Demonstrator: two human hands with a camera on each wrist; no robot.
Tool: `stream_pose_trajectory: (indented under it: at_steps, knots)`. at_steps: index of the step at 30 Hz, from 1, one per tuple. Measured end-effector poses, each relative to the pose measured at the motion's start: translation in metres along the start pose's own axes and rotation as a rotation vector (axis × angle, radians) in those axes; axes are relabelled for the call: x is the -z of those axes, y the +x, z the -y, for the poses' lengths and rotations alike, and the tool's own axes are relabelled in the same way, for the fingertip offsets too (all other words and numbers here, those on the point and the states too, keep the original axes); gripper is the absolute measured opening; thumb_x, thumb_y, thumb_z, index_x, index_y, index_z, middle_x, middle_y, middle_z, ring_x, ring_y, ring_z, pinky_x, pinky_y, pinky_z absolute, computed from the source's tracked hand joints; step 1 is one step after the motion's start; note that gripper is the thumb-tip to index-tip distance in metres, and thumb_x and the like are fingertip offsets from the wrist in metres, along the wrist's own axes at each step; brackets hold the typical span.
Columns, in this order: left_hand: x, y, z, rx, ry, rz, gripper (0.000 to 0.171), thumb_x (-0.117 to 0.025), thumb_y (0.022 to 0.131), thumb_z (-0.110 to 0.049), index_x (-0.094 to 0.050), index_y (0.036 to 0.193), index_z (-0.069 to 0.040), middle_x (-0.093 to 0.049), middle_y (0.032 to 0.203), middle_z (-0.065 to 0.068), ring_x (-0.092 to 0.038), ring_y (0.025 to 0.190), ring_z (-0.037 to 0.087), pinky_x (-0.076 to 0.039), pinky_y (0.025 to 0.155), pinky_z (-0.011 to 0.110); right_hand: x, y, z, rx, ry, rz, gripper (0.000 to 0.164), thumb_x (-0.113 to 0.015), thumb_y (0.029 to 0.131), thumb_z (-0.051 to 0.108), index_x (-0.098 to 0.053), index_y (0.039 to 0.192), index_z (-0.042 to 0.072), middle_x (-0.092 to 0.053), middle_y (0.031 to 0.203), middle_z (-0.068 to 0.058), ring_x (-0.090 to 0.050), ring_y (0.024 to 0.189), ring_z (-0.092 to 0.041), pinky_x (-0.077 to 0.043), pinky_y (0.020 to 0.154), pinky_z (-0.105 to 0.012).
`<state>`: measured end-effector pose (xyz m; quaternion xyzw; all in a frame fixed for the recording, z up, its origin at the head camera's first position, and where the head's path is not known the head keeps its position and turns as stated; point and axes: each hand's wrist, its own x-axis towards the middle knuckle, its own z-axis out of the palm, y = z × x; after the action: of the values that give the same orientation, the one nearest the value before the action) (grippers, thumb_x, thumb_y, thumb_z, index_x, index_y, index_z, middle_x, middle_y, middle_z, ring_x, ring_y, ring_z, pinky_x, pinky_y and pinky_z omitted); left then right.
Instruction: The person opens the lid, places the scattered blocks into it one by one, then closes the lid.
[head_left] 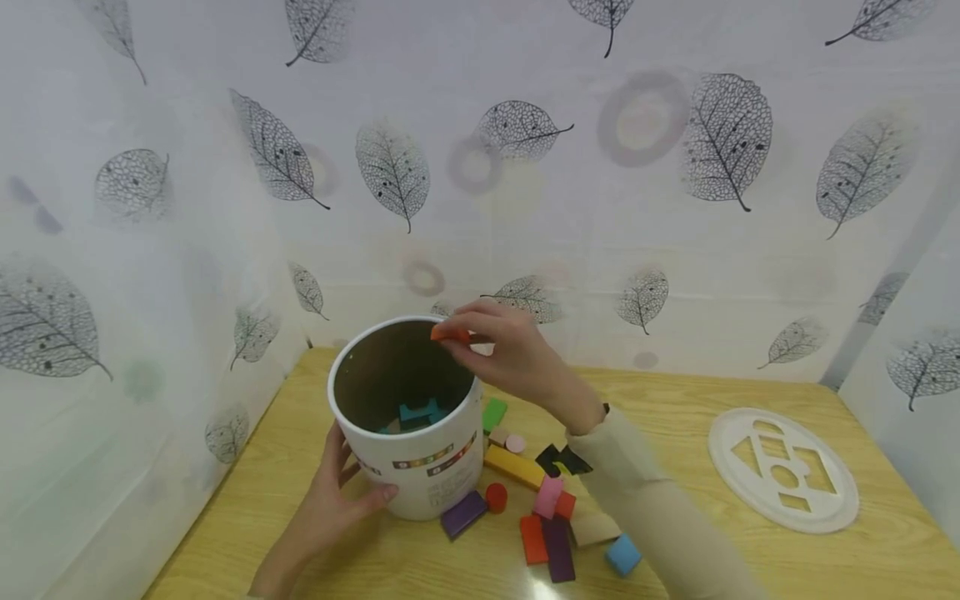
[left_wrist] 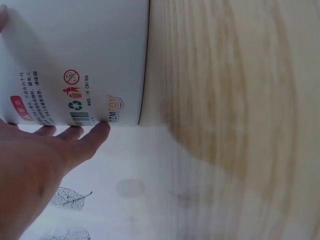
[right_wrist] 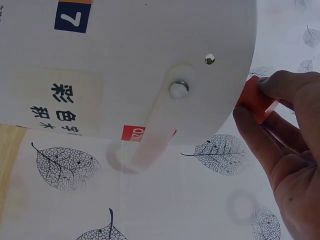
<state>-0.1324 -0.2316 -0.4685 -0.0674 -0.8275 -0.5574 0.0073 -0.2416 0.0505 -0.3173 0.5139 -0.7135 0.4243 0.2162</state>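
Observation:
A white toy bucket [head_left: 408,492] stands on the wooden table, its top uncovered. My left hand [head_left: 330,500] holds its lower left side, thumb on the front and fingers spread around the wall; those fingers touch the printed wall [left_wrist: 55,45] in the left wrist view. At the right side of the rim, my right hand [head_left: 517,346] pinches an orange-red block [head_left: 448,333] between thumb and fingers. In the right wrist view the block [right_wrist: 256,100] overlaps the bucket's edge. Inside the bucket lie teal blocks [head_left: 418,411]; much of the interior is in shadow.
Right of the bucket lie several loose blocks, among them a yellow bar [head_left: 513,465], a purple block [head_left: 464,514], a red cylinder [head_left: 496,497] and a blue cube [head_left: 623,554]. A white lid with shaped holes [head_left: 723,454] rests farther right. Leaf-patterned sheeting [head_left: 525,217] hangs behind.

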Motion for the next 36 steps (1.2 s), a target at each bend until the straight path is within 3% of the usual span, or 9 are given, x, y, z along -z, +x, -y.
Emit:
stream_pose_trajectory:
  at_steps: [8,23,31,36]
  knots:
    - [0.000,-0.002,0.001,0.003,0.000,0.001,0.119,-0.083,0.085,-0.022,0.004,0.164,-0.034,-0.002,0.174,0.013,-0.017,0.154,0.053,-0.035,0.114,0.074,-0.016,0.012,0.001,0.055,-0.066,0.009,0.018,-0.078,0.087,0.002,-0.077,0.105,0.002,-0.075,0.101,-0.009,-0.069,0.091,-0.016,-0.061,0.081,-0.017]
    - [0.000,-0.001,0.003,-0.031,-0.003,0.001,0.118,-0.082,0.085,-0.019,0.003,0.164,-0.035,-0.004,0.173,0.015,-0.019,0.152,0.055,-0.037,0.113,0.075,-0.029,0.018,0.007,-0.006,-0.032,0.070,0.024,-0.076,0.090,0.003,-0.075,0.113,0.002,-0.072,0.109,-0.011,-0.072,0.099,-0.019,-0.060,0.089,-0.016]
    - [0.000,-0.001,0.003,-0.043,0.016,-0.005,0.118,-0.082,0.085,-0.019,0.003,0.165,-0.033,-0.004,0.173,0.016,-0.019,0.152,0.055,-0.037,0.112,0.075,-0.026,0.012,0.003,-0.027,-0.020,0.024,0.022,-0.077,0.088,0.001,-0.075,0.110,0.000,-0.071,0.107,-0.013,-0.073,0.094,-0.022,-0.063,0.084,-0.019]
    - [0.001,0.001,0.003,-0.027,0.016,0.001,0.118,-0.083,0.085,-0.021,0.004,0.164,-0.036,-0.003,0.174,0.014,-0.019,0.153,0.054,-0.036,0.114,0.073,-0.011,0.001,-0.001,0.006,-0.003,-0.021,0.023,-0.078,0.086,-0.002,-0.074,0.108,-0.001,-0.071,0.107,-0.015,-0.073,0.090,-0.022,-0.064,0.080,-0.021]
